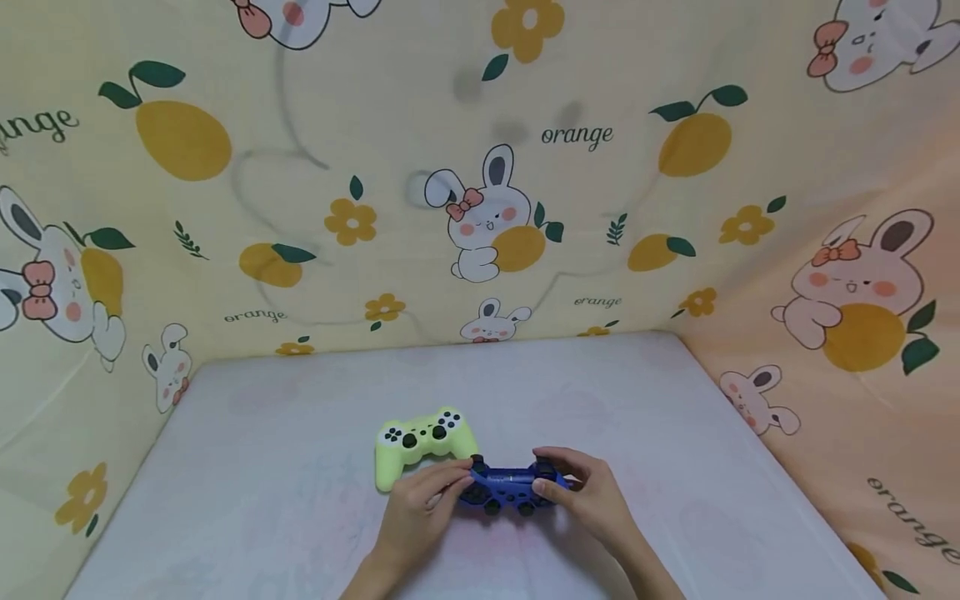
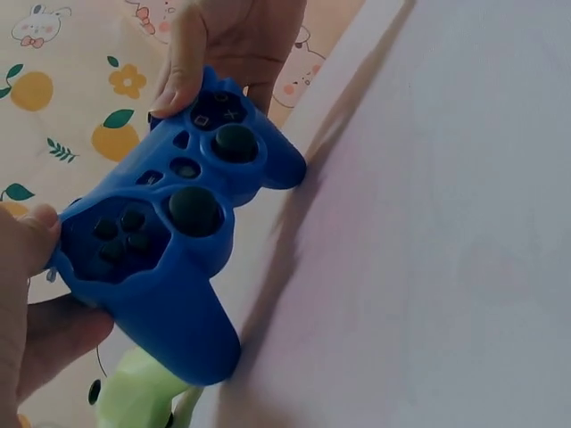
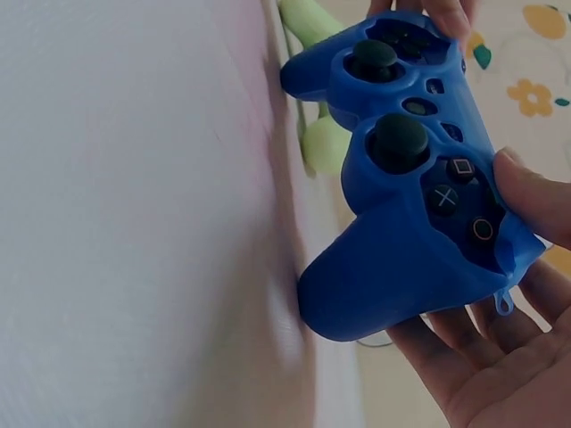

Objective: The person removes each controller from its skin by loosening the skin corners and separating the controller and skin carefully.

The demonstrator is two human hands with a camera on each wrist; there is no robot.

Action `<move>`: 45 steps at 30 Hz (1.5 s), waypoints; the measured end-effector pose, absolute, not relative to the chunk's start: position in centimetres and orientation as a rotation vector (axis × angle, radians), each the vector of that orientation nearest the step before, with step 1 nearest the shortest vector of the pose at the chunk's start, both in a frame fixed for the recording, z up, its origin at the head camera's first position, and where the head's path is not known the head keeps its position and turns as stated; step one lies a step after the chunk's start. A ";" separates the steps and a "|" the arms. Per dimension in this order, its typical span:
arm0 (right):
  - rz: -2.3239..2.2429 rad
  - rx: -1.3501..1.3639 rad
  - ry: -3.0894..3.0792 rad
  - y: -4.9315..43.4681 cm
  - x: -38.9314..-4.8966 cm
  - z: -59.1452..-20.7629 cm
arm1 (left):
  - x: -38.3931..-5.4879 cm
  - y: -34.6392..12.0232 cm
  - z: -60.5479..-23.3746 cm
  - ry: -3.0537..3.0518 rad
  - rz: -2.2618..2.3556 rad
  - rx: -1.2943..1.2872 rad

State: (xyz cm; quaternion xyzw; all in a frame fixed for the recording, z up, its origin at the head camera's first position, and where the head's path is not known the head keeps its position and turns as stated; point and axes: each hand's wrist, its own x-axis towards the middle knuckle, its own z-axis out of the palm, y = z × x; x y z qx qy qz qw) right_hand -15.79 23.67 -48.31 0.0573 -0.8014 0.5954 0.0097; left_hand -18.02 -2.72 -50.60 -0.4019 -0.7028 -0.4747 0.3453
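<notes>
A dark game controller [image 1: 510,479] in a blue rubbery sleeve [image 3: 384,259] is tilted up, its sticks and buttons facing the person, its handles pointing down at the table. My left hand [image 1: 420,507] pinches the end with the direction buttons [image 2: 134,241]. My right hand [image 1: 596,496] grips the opposite end, thumb on the front beside the symbol buttons [image 3: 459,196] and fingers behind. At that corner hangs a small blue loop [image 3: 504,301]. The handle tips are at or close to the table; contact is unclear.
A lime-green controller [image 1: 390,462] lies on the table just behind my left hand, buttons up. The pale tabletop [image 1: 637,400] ends at a back wall [image 1: 405,275] and side walls of cloth printed with rabbits and oranges.
</notes>
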 end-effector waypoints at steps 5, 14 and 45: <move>1.859 0.165 -2.510 23.7 -15.8 -48.0 | -18.1 -3.1 -51.1 -1.825 -1.278 -1.047; 1.898 0.204 -2.438 23.6 -16.0 -48.5 | -18.3 -3.2 -51.8 -1.850 -1.351 -1.007; 1.914 0.145 -2.445 23.2 -16.1 -48.9 | -16.6 -2.5 -50.1 -1.807 -1.639 -0.878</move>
